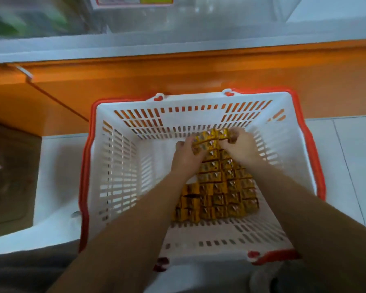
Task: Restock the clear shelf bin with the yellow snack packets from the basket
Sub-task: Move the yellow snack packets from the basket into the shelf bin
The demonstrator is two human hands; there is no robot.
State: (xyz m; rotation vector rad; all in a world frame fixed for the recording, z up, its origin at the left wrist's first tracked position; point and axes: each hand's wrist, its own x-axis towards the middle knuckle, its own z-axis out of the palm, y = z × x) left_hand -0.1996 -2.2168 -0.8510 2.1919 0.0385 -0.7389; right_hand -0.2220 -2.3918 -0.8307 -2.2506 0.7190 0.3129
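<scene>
Pale floor (347, 157), orange shelf base (178, 77). Rows of yellow packets (220, 187) in a white basket (118, 166). Gripping the far bunch with left hand (186, 157) and right hand (242, 148).

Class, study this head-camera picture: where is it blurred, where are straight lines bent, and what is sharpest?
Head view: the clear shelf bin at the top is smeared, out of focus; the orange ledge bows from wide-angle distortion; the yellow snack packets in the basket are sharpest.

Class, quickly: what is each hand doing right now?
Left hand: holding a bunch of yellow snack packets.
Right hand: holding the same bunch, other end.
</scene>
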